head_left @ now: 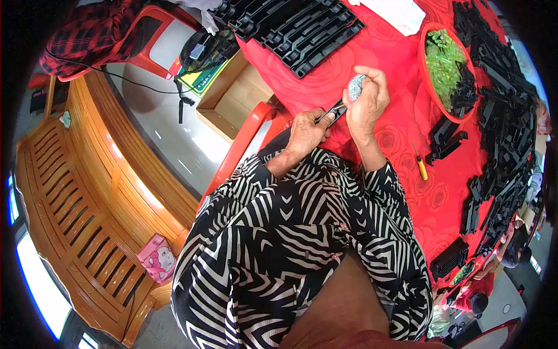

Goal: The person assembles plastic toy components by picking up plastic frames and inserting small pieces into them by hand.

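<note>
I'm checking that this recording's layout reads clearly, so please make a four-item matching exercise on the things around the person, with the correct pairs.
Column one
1. Right hand
2. Red basin
3. Yellow-handled tool
4. Pink box

Column two
A. Beside the slats of the wooden bench
B. Closed around a grey handle
C. Lying on the red cloth, thin shaft pointing away from the person
D. Holding green pieces

Pairs: 1-B, 2-D, 3-C, 4-A
</note>
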### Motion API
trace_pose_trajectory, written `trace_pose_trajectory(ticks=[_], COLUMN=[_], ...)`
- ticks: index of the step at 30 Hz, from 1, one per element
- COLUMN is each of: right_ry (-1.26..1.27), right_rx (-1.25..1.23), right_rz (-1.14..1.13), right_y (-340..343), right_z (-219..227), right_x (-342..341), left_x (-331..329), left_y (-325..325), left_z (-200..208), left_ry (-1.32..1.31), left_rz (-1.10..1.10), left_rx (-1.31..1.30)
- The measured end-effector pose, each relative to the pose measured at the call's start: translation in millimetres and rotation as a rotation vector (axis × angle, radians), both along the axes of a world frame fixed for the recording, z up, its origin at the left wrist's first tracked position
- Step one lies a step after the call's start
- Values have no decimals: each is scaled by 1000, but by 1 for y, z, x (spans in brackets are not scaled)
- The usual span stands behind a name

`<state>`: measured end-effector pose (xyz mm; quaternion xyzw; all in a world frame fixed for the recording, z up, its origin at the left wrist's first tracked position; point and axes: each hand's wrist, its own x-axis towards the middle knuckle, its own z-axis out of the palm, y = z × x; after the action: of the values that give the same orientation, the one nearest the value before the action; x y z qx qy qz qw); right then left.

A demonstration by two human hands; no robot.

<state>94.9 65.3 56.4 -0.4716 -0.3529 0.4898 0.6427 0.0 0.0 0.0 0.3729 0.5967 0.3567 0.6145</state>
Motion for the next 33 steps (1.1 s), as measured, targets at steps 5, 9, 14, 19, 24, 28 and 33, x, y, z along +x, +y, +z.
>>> trace_pose_trajectory(ticks=[5, 9, 14, 19, 24, 28, 33], right_ry=[-74, -133, -359, -415, -319, 26, 155], right_rx=[-14, -80, -49, -31, -15, 132, 286], right_rz=[36, 69, 17, 79, 116, 30, -140], right_y=[5, 8, 15, 12, 4, -8, -23], right_z=[-1, -10, -22, -17, -8, 13, 59], right_x=[-1, -1, 0, -4, -4, 1, 36], left_x=[1, 1, 5, 4, 5, 2, 0], left_y=[1, -1, -3, -6, -6, -7, -6], left_z=[2, 0, -6, -2, -5, -16, -13], left_ry=[-44, -26, 47, -16, -110, -200, -231], left_rz=[7, 22, 23, 38, 31, 16, 11], left_rx=[-7, -3, 11, 17, 56, 111, 121])
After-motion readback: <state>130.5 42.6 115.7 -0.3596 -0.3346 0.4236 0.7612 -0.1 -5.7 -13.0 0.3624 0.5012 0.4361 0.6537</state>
